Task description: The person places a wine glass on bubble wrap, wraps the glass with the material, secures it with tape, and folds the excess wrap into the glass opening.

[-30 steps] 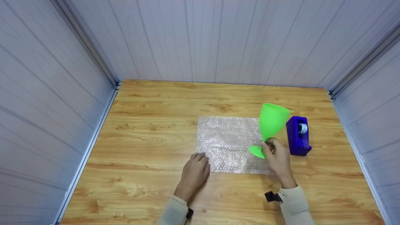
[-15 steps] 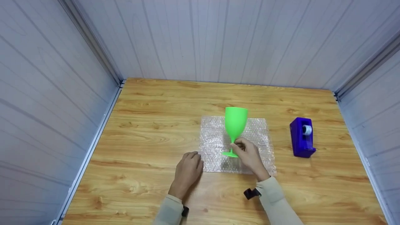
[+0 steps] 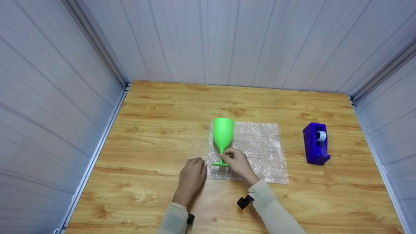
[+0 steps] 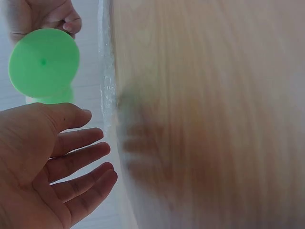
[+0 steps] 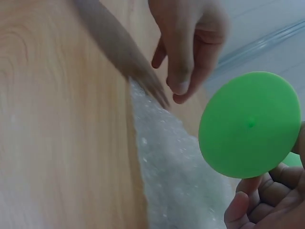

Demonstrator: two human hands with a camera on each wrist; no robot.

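Note:
My right hand (image 3: 239,163) pinches the stem of a green plastic goblet (image 3: 223,132), which is held over the left part of a bubble wrap sheet (image 3: 260,149). The goblet's bowl points toward the back wall. Its round base (image 5: 250,125) faces the camera in the right wrist view, with the fingers (image 5: 274,193) behind it. Beside the sheet's left edge is my left hand (image 3: 191,177), holding nothing. In the left wrist view its fingers (image 4: 78,160) are loosely extended, near the goblet's base (image 4: 44,64).
A blue tape dispenser (image 3: 316,144) with a white roll stands to the right of the sheet. Everything is on a wood-grain table (image 3: 156,107), enclosed by pale panel walls (image 3: 211,42) at the back and both sides.
My right hand has carried the goblet leftward across the bubble wrap, and the goblet has gone from tilted right to nearly straight. My left hand stays near the sheet's left edge.

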